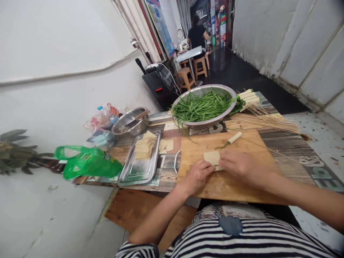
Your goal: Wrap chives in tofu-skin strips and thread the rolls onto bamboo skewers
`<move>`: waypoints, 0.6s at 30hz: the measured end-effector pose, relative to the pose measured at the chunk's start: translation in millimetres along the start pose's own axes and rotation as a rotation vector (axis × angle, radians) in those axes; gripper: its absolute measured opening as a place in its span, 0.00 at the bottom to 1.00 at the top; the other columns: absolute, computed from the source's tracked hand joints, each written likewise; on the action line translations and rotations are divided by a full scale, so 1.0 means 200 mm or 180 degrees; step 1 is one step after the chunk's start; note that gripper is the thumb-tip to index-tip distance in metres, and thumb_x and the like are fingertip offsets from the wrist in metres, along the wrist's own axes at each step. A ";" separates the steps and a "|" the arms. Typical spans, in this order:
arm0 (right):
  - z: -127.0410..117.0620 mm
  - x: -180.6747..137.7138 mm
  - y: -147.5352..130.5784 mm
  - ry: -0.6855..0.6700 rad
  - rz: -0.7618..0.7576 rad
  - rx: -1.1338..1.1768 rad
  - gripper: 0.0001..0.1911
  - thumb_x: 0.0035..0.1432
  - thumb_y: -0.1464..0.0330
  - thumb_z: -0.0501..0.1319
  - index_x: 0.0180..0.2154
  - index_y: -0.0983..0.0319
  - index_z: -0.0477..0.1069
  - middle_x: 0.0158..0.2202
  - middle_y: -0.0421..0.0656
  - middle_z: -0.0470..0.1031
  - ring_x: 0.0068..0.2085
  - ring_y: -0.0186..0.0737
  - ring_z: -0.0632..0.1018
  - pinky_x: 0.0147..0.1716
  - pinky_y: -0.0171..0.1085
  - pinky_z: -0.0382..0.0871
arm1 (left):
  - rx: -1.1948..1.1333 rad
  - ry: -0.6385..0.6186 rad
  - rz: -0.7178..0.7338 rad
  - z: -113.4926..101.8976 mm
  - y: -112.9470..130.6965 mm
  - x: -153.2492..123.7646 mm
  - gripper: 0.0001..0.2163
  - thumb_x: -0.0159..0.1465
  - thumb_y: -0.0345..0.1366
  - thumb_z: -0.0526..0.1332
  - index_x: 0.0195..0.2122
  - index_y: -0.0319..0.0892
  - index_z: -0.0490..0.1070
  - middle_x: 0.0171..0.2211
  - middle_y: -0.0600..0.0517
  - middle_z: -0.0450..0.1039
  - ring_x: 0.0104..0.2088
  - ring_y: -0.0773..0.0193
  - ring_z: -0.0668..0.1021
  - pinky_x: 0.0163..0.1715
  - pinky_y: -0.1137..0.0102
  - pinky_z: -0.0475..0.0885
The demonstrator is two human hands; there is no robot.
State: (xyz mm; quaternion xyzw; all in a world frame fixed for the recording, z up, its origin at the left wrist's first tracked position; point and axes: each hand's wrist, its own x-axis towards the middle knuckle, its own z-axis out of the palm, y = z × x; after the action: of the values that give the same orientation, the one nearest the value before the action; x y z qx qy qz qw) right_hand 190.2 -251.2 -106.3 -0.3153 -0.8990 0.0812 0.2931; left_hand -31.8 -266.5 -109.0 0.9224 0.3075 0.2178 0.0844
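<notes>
Currently rolling step: left hand (pixel 196 175) and right hand (pixel 239 165) both pinch the tofu-skin sheet (pixel 212 157), flat mid cutting board (pixel 228 172), near edge of counter (pixel 292 143). Finished roll (pixel 233 139) lies just beyond. Next move likely needs even fingertip pressure, keeping the sheet tight.

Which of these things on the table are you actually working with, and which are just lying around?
In use:
left hand and right hand, both touching the pale sheet
cutting board
rolled piece beside the hands
bowl of greens
skewers
tray of sheets

Lying about:
green bag
small steel bowl
plastic packets
</notes>
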 end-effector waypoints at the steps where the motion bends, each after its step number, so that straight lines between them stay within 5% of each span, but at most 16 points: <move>1: 0.01 -0.02 -0.02 0.0065 -0.0331 -0.0243 0.18 0.68 0.70 0.46 0.36 0.62 0.75 0.34 0.47 0.75 0.38 0.41 0.72 0.40 0.41 0.67 | -0.0031 0.0015 -0.0015 0.00 0.00 0.00 0.13 0.68 0.27 0.49 0.47 0.39 0.72 0.38 0.45 0.74 0.38 0.61 0.74 0.39 0.66 0.72; 3: 0.04 -0.05 -0.06 0.0051 -0.0854 -0.0685 0.19 0.68 0.74 0.44 0.39 0.65 0.74 0.34 0.48 0.74 0.37 0.42 0.71 0.39 0.42 0.67 | -0.0076 0.0039 -0.0038 -0.01 0.00 0.00 0.13 0.68 0.28 0.49 0.47 0.40 0.72 0.38 0.46 0.74 0.38 0.61 0.74 0.40 0.66 0.72; 5: 0.07 -0.05 -0.06 0.0023 -0.0888 -0.0874 0.19 0.67 0.75 0.44 0.37 0.67 0.74 0.32 0.48 0.73 0.35 0.41 0.70 0.36 0.41 0.67 | -0.0126 0.0042 -0.0042 -0.01 0.00 0.00 0.13 0.68 0.28 0.50 0.47 0.40 0.72 0.39 0.46 0.74 0.39 0.61 0.74 0.41 0.66 0.72; 12: 0.03 0.05 -0.01 -0.0762 -0.0171 -0.0072 0.18 0.67 0.71 0.48 0.29 0.62 0.73 0.30 0.44 0.71 0.32 0.37 0.68 0.31 0.36 0.62 | 0.0008 0.0108 -0.0190 0.01 0.02 0.00 0.10 0.69 0.36 0.54 0.44 0.38 0.73 0.40 0.45 0.74 0.40 0.62 0.74 0.41 0.67 0.71; 18: 0.06 0.09 0.05 -0.0848 0.0301 0.0468 0.18 0.64 0.69 0.54 0.24 0.63 0.74 0.27 0.45 0.70 0.29 0.37 0.67 0.28 0.36 0.58 | 0.0370 0.0163 -0.0423 0.01 0.05 0.03 0.11 0.69 0.36 0.54 0.36 0.42 0.76 0.30 0.49 0.74 0.37 0.61 0.72 0.40 0.65 0.65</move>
State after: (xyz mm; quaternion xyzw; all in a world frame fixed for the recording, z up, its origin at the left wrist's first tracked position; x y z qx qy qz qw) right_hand 176.0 -232.2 -111.1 -0.3213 -0.9057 0.2015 0.1894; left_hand -21.5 -270.5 -105.3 0.8974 0.3823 0.2171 0.0372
